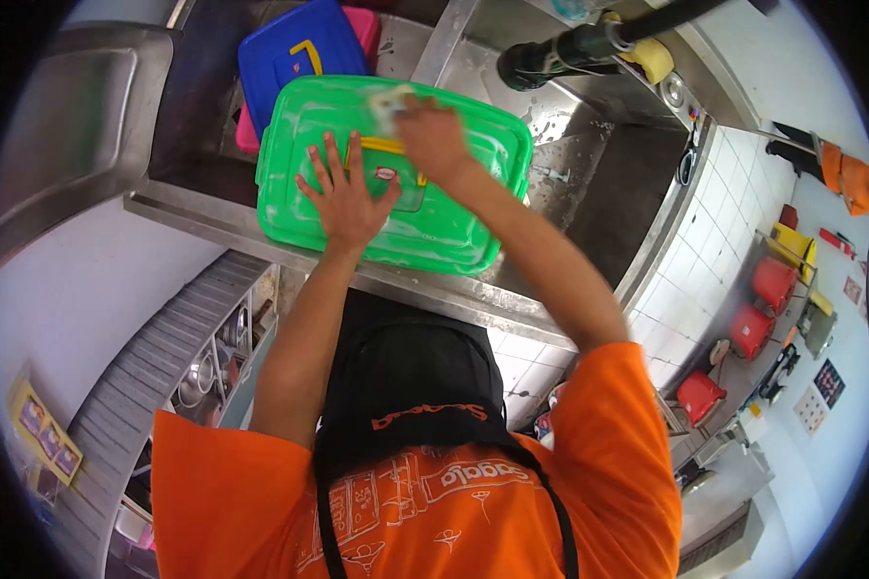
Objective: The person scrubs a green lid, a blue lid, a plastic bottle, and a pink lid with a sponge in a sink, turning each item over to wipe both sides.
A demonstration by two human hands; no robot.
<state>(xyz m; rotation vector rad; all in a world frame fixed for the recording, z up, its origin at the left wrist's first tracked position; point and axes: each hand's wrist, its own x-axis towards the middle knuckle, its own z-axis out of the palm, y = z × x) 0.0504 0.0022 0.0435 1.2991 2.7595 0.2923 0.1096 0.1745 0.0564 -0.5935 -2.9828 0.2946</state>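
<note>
A green plastic lid [434,227] with a yellow handle [381,145] lies across the front rim of a metal sink, streaked with whitish suds. My left hand [352,203] rests flat on it, fingers spread, left of the handle. Near the lid's far edge my right hand [433,140] is closed around a pale sponge [388,104], pressed to the green surface. Motion blurs the sponge and fingertips. Behind the lid, a blue lid [294,58] with a yellow handle overlaps a pink piece [362,29] in the left basin, partly hidden.
The right basin [637,183] has wet metal walls. A black pipe [560,58] reaches over it from the upper right. Yellow sponge [655,60] and a small can [674,92] sit on the ledge. Red containers [751,328] line a far shelf at right.
</note>
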